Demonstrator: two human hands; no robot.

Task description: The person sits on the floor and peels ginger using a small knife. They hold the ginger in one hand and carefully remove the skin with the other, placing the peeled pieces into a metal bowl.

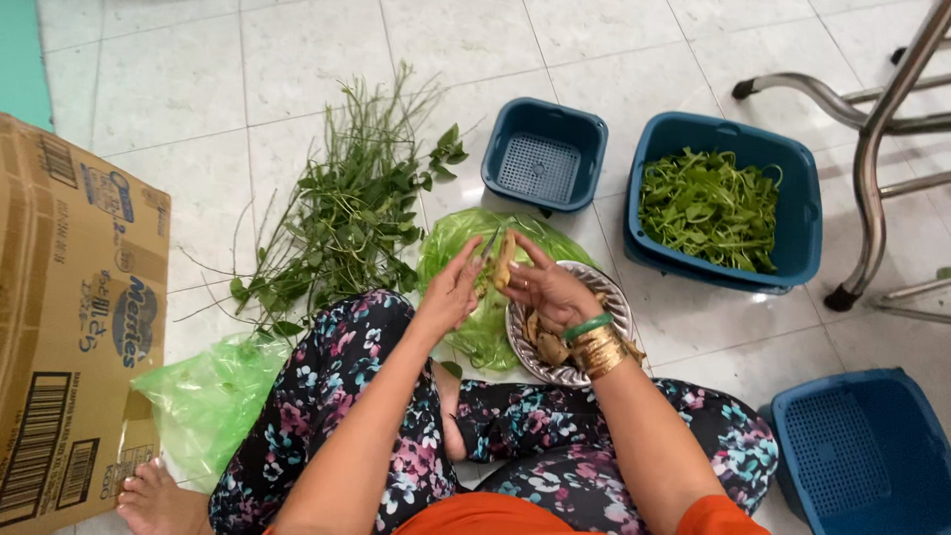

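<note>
My left hand (pixel 452 290) and my right hand (pixel 548 287) meet in front of me over a green plastic bag (pixel 466 238), both gripping a pale knobbly root piece (pixel 501 263). A thin stem sticks up between the fingers. Under my right wrist, which wears green and gold bangles, sits a patterned silver plate (pixel 614 302) with brown root pieces (pixel 547 345) on it. I sit cross-legged on the tiled floor in floral trousers.
A pile of leafy green stems (pixel 342 213) lies to the left. A small blue basket (pixel 544 155) and a blue tub of picked leaves (pixel 728 203) stand behind. Another blue basket (pixel 860 451), a cardboard box (pixel 69 317), a second green bag (pixel 208 396) and metal chair legs (pixel 872 149) surround me.
</note>
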